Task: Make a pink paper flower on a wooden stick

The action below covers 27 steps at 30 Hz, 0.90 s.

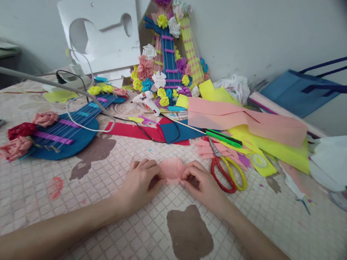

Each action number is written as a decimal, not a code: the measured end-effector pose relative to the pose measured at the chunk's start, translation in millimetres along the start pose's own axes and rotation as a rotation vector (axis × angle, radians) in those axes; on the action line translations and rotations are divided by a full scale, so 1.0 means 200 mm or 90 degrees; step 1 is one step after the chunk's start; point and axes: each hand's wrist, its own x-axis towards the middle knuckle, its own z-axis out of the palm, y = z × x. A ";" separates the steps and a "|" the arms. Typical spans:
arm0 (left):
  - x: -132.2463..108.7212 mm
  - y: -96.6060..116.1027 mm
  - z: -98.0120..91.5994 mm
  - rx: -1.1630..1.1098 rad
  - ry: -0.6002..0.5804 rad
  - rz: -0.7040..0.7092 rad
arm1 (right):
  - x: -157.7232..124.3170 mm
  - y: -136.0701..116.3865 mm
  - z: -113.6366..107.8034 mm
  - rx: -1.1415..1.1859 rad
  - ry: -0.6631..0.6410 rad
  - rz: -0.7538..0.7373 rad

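Note:
A small piece of pink crepe paper (172, 169) is stretched between my two hands, low over the table. My left hand (144, 179) pinches its left edge between thumb and fingers. On the opposite edge, my right hand (197, 180) has its fingertips closed on the paper. Scissors with one red and one yellow handle (222, 174) lie just right of my right hand. Cut pink paper strips (204, 148) are spread behind them, next to a green utility knife (224, 137).
A blue paper guitar with paper roses (82, 126) lies at left, a white cable (100, 130) looping over it. A glue gun (148, 102) rests behind the red paper strip (128, 130). Flower-covered guitars (169, 57) lean on the wall. Pink crepe sheets (245, 117) cover the right side.

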 end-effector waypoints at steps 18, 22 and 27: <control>0.01 0.00 0.01 0.058 0.010 0.005 | 0.02 -0.02 0.04 -0.030 0.047 0.026; 0.02 0.00 0.01 0.072 0.013 0.013 | 0.02 -0.02 0.04 -0.023 0.057 0.027; 0.02 0.00 0.02 0.082 0.018 0.020 | 0.02 -0.03 0.05 -0.027 0.077 0.030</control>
